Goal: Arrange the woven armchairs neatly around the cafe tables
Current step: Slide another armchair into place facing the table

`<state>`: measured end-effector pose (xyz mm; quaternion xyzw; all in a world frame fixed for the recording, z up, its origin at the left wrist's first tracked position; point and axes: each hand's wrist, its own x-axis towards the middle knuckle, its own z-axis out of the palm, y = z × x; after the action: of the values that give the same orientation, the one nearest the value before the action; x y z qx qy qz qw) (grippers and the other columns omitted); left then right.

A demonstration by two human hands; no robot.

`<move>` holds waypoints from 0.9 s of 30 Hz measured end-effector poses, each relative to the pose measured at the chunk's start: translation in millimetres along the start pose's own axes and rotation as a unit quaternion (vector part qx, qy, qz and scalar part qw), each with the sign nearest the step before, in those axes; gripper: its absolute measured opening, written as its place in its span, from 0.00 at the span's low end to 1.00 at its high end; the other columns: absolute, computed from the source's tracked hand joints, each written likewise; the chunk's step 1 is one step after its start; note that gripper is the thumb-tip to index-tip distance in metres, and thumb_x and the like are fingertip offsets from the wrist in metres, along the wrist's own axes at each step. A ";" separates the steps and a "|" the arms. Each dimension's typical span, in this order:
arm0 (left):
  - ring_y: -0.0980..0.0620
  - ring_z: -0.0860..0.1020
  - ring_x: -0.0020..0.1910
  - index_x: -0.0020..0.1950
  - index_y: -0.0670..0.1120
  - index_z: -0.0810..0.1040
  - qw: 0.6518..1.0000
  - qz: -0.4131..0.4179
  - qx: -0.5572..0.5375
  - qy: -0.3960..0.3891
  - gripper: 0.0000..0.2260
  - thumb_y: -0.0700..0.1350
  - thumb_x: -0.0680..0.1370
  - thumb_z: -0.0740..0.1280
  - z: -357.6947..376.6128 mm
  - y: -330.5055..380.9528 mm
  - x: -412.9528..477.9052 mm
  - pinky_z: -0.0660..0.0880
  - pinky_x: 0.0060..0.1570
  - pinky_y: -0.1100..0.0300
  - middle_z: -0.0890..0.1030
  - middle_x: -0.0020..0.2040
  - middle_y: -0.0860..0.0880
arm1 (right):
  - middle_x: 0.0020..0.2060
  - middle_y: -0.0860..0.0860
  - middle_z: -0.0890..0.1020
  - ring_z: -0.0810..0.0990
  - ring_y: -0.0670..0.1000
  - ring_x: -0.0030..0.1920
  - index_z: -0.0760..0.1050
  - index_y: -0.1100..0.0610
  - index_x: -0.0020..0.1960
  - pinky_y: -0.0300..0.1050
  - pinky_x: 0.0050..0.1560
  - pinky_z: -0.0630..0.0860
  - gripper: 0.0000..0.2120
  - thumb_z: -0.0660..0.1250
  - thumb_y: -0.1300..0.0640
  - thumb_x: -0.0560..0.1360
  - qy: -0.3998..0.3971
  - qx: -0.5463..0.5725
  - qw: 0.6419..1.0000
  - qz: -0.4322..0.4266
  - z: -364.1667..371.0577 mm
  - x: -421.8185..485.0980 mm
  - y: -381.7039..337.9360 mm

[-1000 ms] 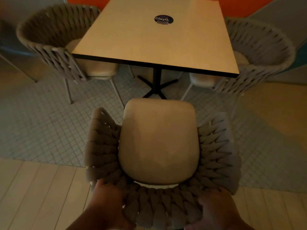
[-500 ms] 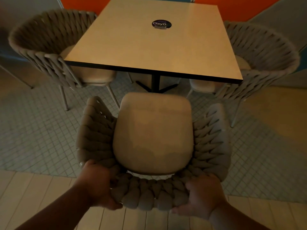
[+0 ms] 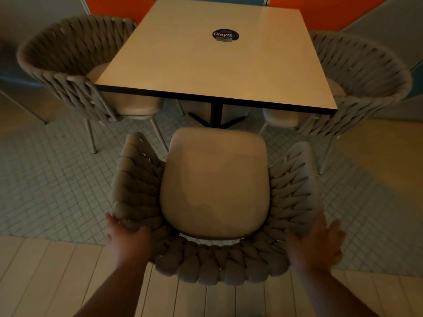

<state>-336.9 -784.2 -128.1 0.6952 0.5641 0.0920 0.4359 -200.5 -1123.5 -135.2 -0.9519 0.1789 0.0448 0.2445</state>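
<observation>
Left hand (image 3: 128, 241), right hand (image 3: 318, 243) flank armchair (image 3: 215, 186).

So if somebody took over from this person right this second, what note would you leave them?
Left hand: open, resting on the near armchair's back rim.
Right hand: open at the rim's other corner; contact unclear.
Done: left armchair and right armchair sit tucked under the table.
Left: near armchair faces the table, seat short of its edge; probably push it in.

Two bare forearms; left hand (image 3: 128, 239), right hand (image 3: 317, 244) ungloved.
</observation>
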 end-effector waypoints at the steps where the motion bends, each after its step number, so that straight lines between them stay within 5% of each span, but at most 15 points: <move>1: 0.33 0.74 0.67 0.82 0.60 0.50 1.000 -0.014 -0.024 0.009 0.46 0.47 0.70 0.73 1.7 1.7 -1.4 0.75 0.61 0.37 0.74 0.72 0.42 | 0.77 0.61 0.64 0.64 0.66 0.74 0.56 0.50 0.82 0.70 0.69 0.68 0.44 0.75 0.54 0.72 -0.024 0.054 0.996 0.062 0.8 1.0 -1.6; 4: 0.39 0.80 0.55 0.80 0.60 0.55 0.999 -0.006 -0.050 0.013 0.40 0.39 0.74 0.70 1.4 5.0 -3.0 0.78 0.52 0.44 0.78 0.66 0.45 | 0.69 0.55 0.76 0.78 0.64 0.64 0.53 0.45 0.81 0.64 0.64 0.76 0.39 0.70 0.57 0.77 -0.050 0.208 0.972 0.098 7.0 2.6 -3.7; 8: 0.37 0.81 0.55 0.78 0.61 0.57 0.999 -0.033 -0.039 -0.004 0.39 0.40 0.72 0.69 -1.9 2.0 -13.2 0.80 0.54 0.36 0.80 0.64 0.44 | 0.63 0.59 0.80 0.81 0.65 0.55 0.54 0.44 0.79 0.65 0.56 0.80 0.36 0.69 0.53 0.77 -0.065 0.166 0.976 0.122 -1.0 -0.5 -0.7; 14: 0.37 0.82 0.54 0.76 0.56 0.61 0.998 -0.031 -0.049 0.013 0.35 0.39 0.71 0.67 6.4 -3.3 -11.9 0.80 0.54 0.34 0.82 0.60 0.42 | 0.64 0.62 0.79 0.80 0.68 0.58 0.53 0.47 0.79 0.70 0.58 0.78 0.36 0.66 0.56 0.76 -0.052 0.152 0.980 0.116 6.8 7.8 10.0; 20: 0.35 0.80 0.59 0.79 0.53 0.57 0.999 -0.013 -0.037 0.029 0.37 0.36 0.73 0.67 14.6 5.7 0.5 0.79 0.57 0.38 0.79 0.65 0.39 | 0.66 0.66 0.77 0.78 0.70 0.60 0.50 0.51 0.82 0.63 0.58 0.77 0.38 0.64 0.62 0.77 -0.036 0.134 0.982 0.125 7.5 17.4 -3.4; 24: 0.29 0.72 0.69 0.82 0.51 0.47 0.998 -0.049 0.031 -0.031 0.42 0.38 0.75 0.68 6.8 12.7 1.0 0.73 0.64 0.32 0.68 0.73 0.33 | 0.65 0.67 0.76 0.79 0.69 0.58 0.48 0.49 0.80 0.63 0.54 0.79 0.39 0.66 0.60 0.77 -0.073 0.120 0.981 0.135 -2.8 14.9 -8.6; 27: 0.33 0.50 0.81 0.84 0.48 0.43 0.957 0.006 0.270 -0.108 0.46 0.56 0.78 0.71 -22.2 30.0 -18.4 0.60 0.74 0.31 0.47 0.83 0.37 | 0.69 0.66 0.71 0.78 0.67 0.62 0.43 0.47 0.80 0.63 0.57 0.80 0.55 0.79 0.45 0.68 -0.199 0.058 0.969 0.135 -30.7 17.2 -6.4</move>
<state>-335.9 -788.5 -86.7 0.7960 0.5135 -0.1373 0.2896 -182.2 -1138.6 -108.4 -0.8750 0.2557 0.2554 0.3220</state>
